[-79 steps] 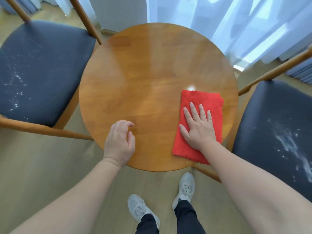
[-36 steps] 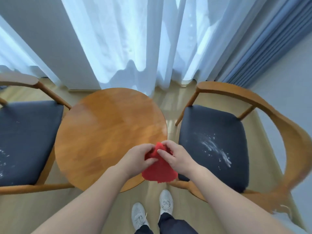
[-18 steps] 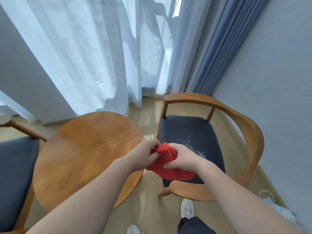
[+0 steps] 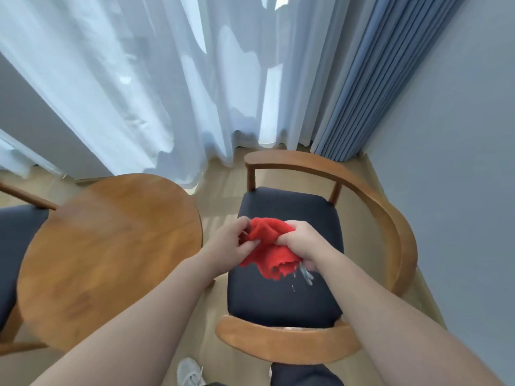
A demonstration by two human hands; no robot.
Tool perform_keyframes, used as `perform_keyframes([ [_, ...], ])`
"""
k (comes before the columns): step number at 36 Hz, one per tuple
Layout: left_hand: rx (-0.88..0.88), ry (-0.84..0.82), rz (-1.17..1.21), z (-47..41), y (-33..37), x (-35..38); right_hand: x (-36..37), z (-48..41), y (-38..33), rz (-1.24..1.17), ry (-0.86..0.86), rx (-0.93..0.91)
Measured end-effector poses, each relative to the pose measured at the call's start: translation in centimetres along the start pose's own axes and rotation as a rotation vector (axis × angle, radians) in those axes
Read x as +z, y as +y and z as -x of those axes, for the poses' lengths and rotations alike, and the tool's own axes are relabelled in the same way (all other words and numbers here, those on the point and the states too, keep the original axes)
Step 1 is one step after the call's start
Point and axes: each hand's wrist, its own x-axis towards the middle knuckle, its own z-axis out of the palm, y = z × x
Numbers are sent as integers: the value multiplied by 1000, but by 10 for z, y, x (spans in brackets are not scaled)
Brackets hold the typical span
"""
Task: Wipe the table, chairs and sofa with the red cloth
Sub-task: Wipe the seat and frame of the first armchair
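The round wooden desk (image 4: 111, 246) sits to my left. My left grip (image 4: 234, 245) pinches one edge of the bunched red cloth (image 4: 271, 247); my right grip (image 4: 302, 242) is curled tight round the other side, holding it above the dark seat of the armchair (image 4: 278, 302), beside a whitish smear (image 4: 305, 275).

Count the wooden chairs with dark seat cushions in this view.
2. One wooden chair stands right of the round wooden table, below the red cloth; the other chair is left of it, mostly cut off.
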Motion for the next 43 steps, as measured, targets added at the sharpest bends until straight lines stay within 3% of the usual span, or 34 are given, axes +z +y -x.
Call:
perform_keyframes([
  [7, 27, 26, 137, 2, 0, 32, -17, -8, -2, -422, -259, 25],
  [15, 65, -73, -3, 7, -24, 52, -5, -26, 21, -364, -2, 140],
  [21, -56, 33, 9, 9, -63, 53, -16, -41, 41, -175, 140, 76],
  [27, -239, 85, -33, 3, -100, 68, -27, -77, 49, 284, 210, -121],
  [36, -449, 142, -125, -26, -144, 116, -54, -183, 52, 683, 117, -259],
  [43, -569, 298, -202, -58, -187, 163, -65, -296, 70, 898, 72, -578],
])
